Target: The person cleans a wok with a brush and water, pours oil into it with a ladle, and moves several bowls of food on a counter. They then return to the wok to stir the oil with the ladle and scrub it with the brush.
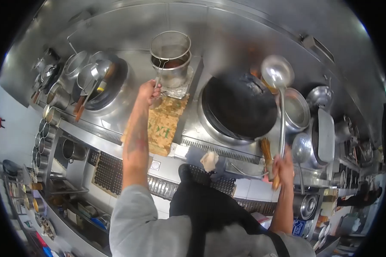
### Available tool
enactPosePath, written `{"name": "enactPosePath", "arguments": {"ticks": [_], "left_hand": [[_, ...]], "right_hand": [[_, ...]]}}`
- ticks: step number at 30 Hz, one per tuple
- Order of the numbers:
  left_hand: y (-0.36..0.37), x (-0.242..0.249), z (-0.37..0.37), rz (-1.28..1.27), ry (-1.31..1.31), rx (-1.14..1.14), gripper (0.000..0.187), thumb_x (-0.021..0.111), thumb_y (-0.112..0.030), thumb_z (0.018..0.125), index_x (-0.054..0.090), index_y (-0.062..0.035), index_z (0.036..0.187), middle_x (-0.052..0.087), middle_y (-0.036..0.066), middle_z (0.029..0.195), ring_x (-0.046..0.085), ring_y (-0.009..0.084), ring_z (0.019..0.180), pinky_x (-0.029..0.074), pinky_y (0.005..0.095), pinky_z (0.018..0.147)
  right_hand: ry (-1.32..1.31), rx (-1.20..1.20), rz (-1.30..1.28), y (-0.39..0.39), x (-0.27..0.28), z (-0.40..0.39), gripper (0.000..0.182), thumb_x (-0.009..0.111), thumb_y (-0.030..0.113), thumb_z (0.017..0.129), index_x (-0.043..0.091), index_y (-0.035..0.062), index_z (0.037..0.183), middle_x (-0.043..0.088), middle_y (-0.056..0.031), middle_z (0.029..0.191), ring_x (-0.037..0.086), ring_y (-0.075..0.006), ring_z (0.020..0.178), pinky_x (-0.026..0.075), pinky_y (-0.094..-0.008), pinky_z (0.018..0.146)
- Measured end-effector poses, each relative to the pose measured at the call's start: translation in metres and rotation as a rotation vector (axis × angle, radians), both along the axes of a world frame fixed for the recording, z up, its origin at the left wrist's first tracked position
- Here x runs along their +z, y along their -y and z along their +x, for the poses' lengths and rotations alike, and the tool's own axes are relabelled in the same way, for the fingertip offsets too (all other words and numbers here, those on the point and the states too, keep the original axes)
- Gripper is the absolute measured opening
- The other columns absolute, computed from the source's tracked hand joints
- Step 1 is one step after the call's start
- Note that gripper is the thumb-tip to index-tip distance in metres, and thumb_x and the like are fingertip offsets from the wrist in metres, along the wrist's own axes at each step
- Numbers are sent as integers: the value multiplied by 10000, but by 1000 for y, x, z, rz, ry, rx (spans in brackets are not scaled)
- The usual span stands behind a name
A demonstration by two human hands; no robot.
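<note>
My left hand (149, 91) grips the handle of a round wire strainer (170, 45) that rests on top of a steel pot (172, 73) between the two burners. My right hand (282, 167) holds the long handle of a steel ladle (277, 71), whose bowl is raised above the right rim of a large black wok (239, 104). The wok looks empty. A bamboo brush (267, 156) stands just left of my right hand.
A second wok (99, 83) at left holds several ladles and strainers. Steel seasoning pots (42, 141) line the left edge. Worn cardboard (163, 124) lies between the burners. Pots, lids and a tray (325, 135) crowd the right side. A rag (209, 160) lies on the front ledge.
</note>
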State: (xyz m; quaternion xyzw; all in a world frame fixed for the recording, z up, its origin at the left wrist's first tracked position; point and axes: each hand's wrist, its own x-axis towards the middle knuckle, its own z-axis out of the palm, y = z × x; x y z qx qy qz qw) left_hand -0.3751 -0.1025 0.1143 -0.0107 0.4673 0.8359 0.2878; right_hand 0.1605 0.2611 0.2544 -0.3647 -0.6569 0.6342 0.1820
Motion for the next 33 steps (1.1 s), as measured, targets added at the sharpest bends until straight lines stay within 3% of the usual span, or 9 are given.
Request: {"name": "enactPosePath", "arguments": {"ticks": [2, 6, 10, 13, 15, 16, 18, 28, 33], "left_hand": [[-2, 42, 23, -248, -139, 157, 398, 490, -169, 1028, 479, 39, 1367, 652, 151, 860, 628, 190, 634, 470, 285, 499], [28, 52, 16, -710, -528, 497, 330, 464, -208, 1046, 497, -6, 1305, 614, 91, 830, 430, 74, 485, 317, 221, 396], [63, 96, 28, -247, -196, 420, 322, 481, -207, 1044, 511, -34, 1314, 611, 71, 811, 375, 58, 479, 278, 214, 390], [77, 104, 39, -215, -175, 438, 302, 469, -192, 1049, 503, -45, 1311, 601, 68, 814, 354, 52, 479, 263, 204, 388], [88, 105, 48, -210, -174, 456, 296, 463, -187, 1051, 500, -46, 1308, 596, 68, 816, 355, 53, 478, 263, 201, 387], [95, 104, 53, -213, -172, 454, 321, 451, -190, 1053, 479, -33, 1332, 598, 71, 814, 366, 54, 478, 270, 212, 395], [108, 102, 63, -220, -174, 456, 347, 439, -192, 1056, 459, -20, 1356, 600, 74, 812, 378, 55, 477, 276, 223, 402], [91, 76, 92, -249, -223, 420, 515, 581, -294, 1018, 409, -27, 1423, 688, 143, 867, 412, 60, 463, 325, 211, 390], [51, 107, 148, -222, -160, 362, 517, 532, -228, 1032, 352, -56, 1484, 662, 124, 904, 368, 66, 456, 268, 220, 370]], "right_hand": [[-89, 337, -4, 8, 54, -91, 640, 458, 55, 1000, 231, 219, 1576, 497, -18, 753, 451, -73, 463, 374, -219, 403], [226, 762, 304, 20, 88, -256, 481, 462, 59, 989, 471, 190, 1452, 520, -44, 773, 485, -89, 471, 410, -275, 412], [404, 1072, 1056, 71, 68, -408, 487, 482, 41, 860, 567, 115, 1333, 620, -103, 765, 570, -177, 506, 462, -354, 447], [522, 1222, 1292, 106, 62, -482, 499, 457, 32, 835, 542, 66, 1326, 618, -103, 744, 561, -175, 529, 475, -366, 456], [716, 1166, 389, 115, 71, -510, 442, 455, 14, 876, 495, 19, 1316, 576, -137, 801, 541, -152, 567, 485, -307, 442], [714, 1169, 392, 110, 71, -515, 442, 455, 14, 876, 495, 19, 1316, 576, -137, 801, 541, -152, 567, 485, -307, 442], [394, 687, -914, 83, 62, -517, 359, 446, -35, 917, 456, -4, 1274, 502, -150, 856, 496, -118, 565, 474, -223, 425], [-320, 753, -1706, 28, 48, -373, 308, 435, -46, 970, 444, 9, 1272, 444, -134, 931, 498, -114, 596, 487, -221, 470], [-513, 774, -1708, -22, 73, -268, 324, 346, 32, 1034, 451, -12, 1337, 431, -124, 999, 511, -139, 645, 502, -275, 548]]}}
